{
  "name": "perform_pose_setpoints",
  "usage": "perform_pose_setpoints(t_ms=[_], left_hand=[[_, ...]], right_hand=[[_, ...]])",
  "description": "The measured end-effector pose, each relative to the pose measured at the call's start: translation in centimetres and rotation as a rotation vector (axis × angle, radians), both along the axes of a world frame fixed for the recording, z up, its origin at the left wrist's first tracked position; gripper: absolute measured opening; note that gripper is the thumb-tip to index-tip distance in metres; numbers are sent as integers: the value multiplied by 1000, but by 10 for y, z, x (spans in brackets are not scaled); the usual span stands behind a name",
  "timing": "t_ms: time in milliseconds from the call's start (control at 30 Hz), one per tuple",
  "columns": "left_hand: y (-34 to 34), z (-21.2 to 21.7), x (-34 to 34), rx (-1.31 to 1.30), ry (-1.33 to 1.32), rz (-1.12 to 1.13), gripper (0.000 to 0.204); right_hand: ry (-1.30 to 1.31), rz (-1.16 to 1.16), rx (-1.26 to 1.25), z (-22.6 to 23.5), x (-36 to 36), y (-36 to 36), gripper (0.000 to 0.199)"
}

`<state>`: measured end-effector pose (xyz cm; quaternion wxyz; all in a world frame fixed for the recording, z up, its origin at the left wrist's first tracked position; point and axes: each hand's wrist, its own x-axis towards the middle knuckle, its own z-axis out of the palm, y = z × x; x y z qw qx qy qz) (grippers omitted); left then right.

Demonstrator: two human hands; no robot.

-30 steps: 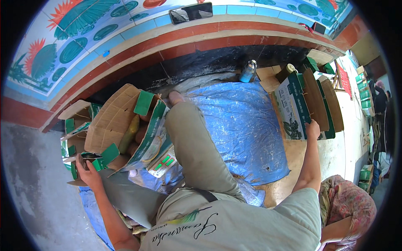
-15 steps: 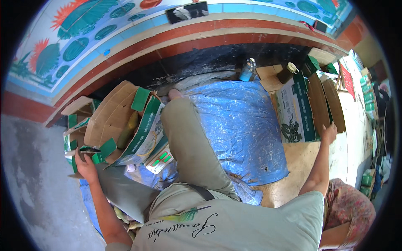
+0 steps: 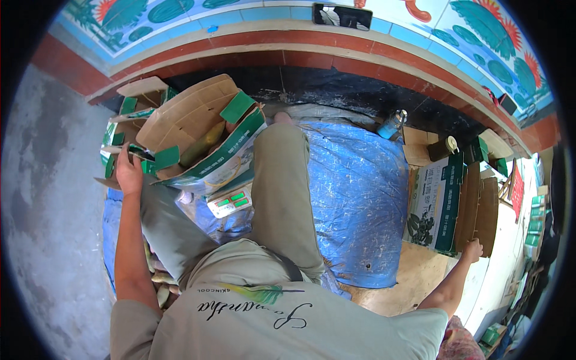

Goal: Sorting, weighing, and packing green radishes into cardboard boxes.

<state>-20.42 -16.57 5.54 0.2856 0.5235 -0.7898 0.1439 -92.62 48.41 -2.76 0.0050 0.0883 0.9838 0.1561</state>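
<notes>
Our left hand (image 3: 128, 174) fingers pinch the open carton (image 3: 198, 138) flap; our right hand (image 3: 473, 249) fingers press the flat cartons (image 3: 474, 204). Overreaching could topple them.

The person wears a pale grey-beige T-shirt (image 3: 282, 327) with short sleeves, bare from above the elbows down to the left hand (image 3: 128, 174) and the right hand (image 3: 473, 250). Across the shirt's chest runs dark cursive lettering with a small green and yellow feather motif just above it. A dark strap (image 3: 289, 268) crosses the shirt above the feather, toward the trousers. The trousers (image 3: 282, 198), beyond the shirt's upper edge, are plain khaki-olive, loose, creased at the knee.
</notes>
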Motion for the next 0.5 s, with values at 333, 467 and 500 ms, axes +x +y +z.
perform_pose_setpoints(t_ms=[333,467,500], left_hand=[[1,-3,4,32,45,-20,40],[-2,-6,2,47,63,-34,41],[0,-3,1,54,61,-37,41]], right_hand=[[-56,236,-198,-28,13,-20,30],[88,170,-251,-25,24,-6,35],[120,155,-270,-22,30,-8,35]])
